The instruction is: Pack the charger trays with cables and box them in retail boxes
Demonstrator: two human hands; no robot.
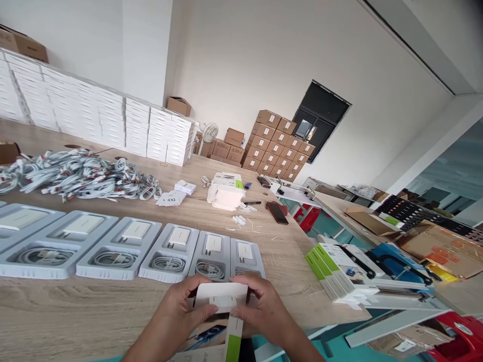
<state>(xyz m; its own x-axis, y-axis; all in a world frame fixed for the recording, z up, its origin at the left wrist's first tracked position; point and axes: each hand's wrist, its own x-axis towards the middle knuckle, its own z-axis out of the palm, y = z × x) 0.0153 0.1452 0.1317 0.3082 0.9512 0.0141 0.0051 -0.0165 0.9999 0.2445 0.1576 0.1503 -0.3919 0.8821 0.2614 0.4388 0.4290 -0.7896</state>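
Between my two hands is a white and green product box [222, 290], its end flap standing up toward the table. My left hand [184, 306] grips the box's left side, thumb on the flap area. My right hand [260, 304] grips the right side, thumb pressed near the opening. Just beyond stands a row of pale plastic trays [193, 251], each holding a white charger [214, 244] and a coiled cable [209, 270]. The rightmost tray [257, 256] is partly hidden behind my right hand and the box.
A heap of white cables [94, 176] lies at the left, before stacked white boxes [86, 110]. Papers [171, 197], flat white cartons [226, 191] and a phone [277, 212] lie farther back. Finished-looking green-white boxes [335, 271] stand by the table's right edge.
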